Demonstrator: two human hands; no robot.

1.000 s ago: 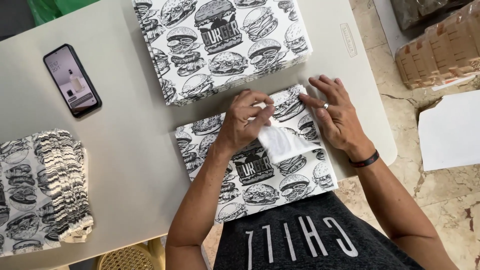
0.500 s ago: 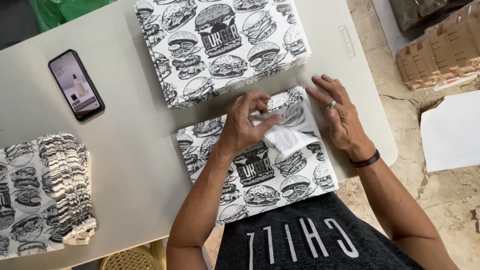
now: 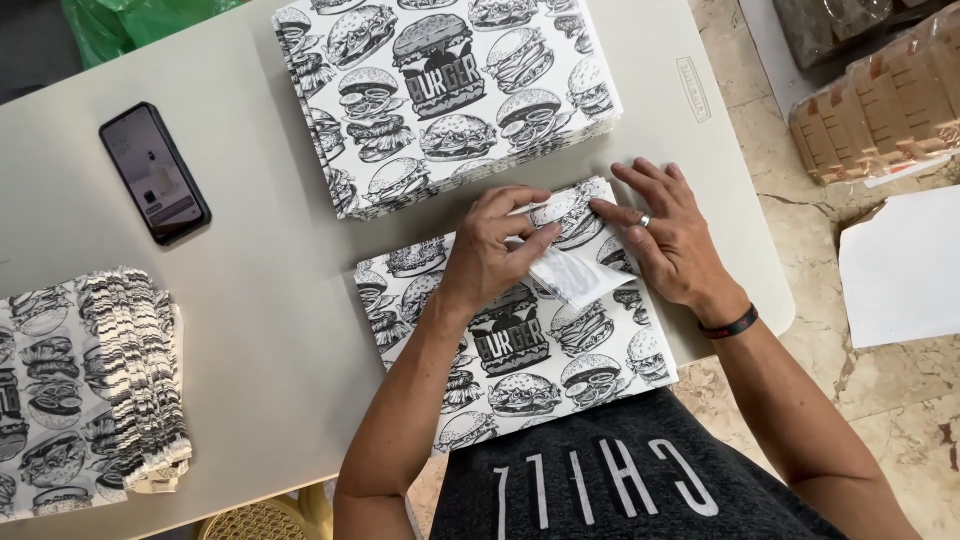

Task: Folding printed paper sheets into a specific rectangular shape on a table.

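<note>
I look down on a pale grey bench (image 3: pixel 250 300) with tan stone floor showing past its right edge. Directly in front of me lies a burger-printed paper sheet (image 3: pixel 520 340), black on white, at the near edge of the bench with a white folded flap (image 3: pixel 578 275) turned up near its far right corner. My left hand (image 3: pixel 492 250) rests on the sheet, its fingers (image 3: pixel 530 240) curled together and pinching that flap; my right hand (image 3: pixel 668 235) lies flat beside it, fingers spread apart and pressing the sheet's corner. Just beyond sits a thick stack of matching printed sheets (image 3: pixel 445 95). Far left, a fanned pile of folded printed pieces (image 3: pixel 90 385) overhangs the near edge. A black phone (image 3: pixel 155 172) lies well apart, upper left. Brown cartons wrapped in clear plastic (image 3: pixel 880 95) stand on the floor at right, a white sheet (image 3: pixel 900 270) below them.
</note>
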